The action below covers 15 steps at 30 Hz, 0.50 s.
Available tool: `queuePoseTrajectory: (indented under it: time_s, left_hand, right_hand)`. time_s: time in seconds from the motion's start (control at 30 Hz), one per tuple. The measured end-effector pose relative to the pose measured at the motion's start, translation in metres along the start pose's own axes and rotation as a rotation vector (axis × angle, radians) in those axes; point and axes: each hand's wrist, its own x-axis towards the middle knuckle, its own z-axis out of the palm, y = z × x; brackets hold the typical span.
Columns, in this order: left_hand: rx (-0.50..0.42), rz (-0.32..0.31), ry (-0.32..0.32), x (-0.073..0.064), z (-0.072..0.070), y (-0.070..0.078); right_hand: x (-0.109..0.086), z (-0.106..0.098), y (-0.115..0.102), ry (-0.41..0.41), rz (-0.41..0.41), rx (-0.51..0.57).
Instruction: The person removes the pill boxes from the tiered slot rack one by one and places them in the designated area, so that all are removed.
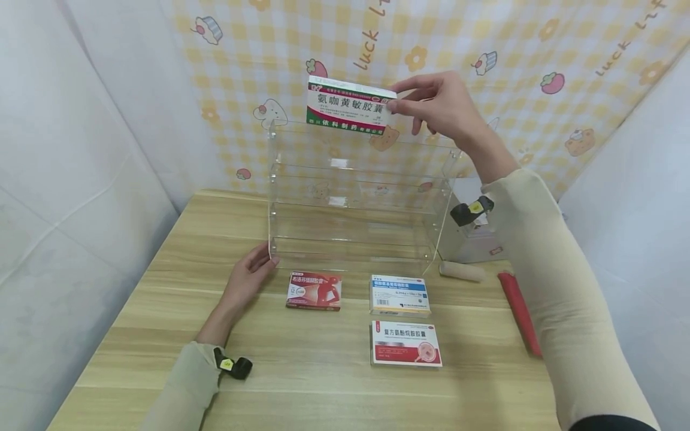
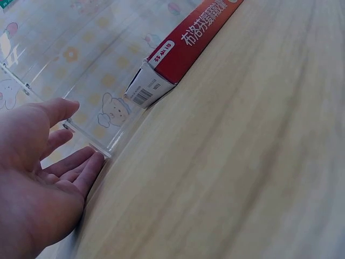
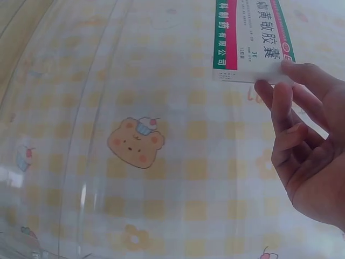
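Observation:
My right hand (image 1: 439, 105) pinches the right end of a green, white and red medicine box (image 1: 347, 106) between thumb and fingers. The box is held up in front of the top of a clear acrylic display rack (image 1: 350, 238), its printed front facing me. In the right wrist view, the thumb lies over the box front and fingers are behind its end. Low at the rack's left side, my left hand (image 1: 249, 276) holds the front corner, thumb tip over the edge. A red medicine box (image 2: 191, 40) lies just right of that hand.
On the table (image 1: 302, 383) lie a blue-and-white box (image 1: 400, 294) and a red-and-white box (image 1: 406, 343). Right of the rack stand a white carton (image 1: 474, 244), a beige roll (image 1: 462, 271) and a red roll (image 1: 520, 311). A checked cloth (image 1: 334, 36) hangs behind.

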Motion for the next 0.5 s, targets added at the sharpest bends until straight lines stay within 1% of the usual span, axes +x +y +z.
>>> queuePoseTrajectory:
  time_s: [0.1,0.2,0.33,0.5]
  left_hand:
    - [0.009,-0.004,-0.007,-0.004,0.001,0.011]
    - [0.017,-0.006,-0.007,-0.007,0.001,0.016]
    - [0.016,-0.003,-0.011,-0.008,0.001,0.016]
    - [0.005,-0.005,-0.016,-0.007,0.0,0.014]
  right_hand:
    - [-0.005,-0.002,-0.005,0.003,-0.005,-0.012]
    - [-0.008,-0.005,-0.007,-0.001,0.004,-0.035]
    - [-0.013,-0.007,-0.006,-0.011,0.016,-0.049]
    - [-0.022,-0.006,-0.008,-0.019,0.023,-0.048]
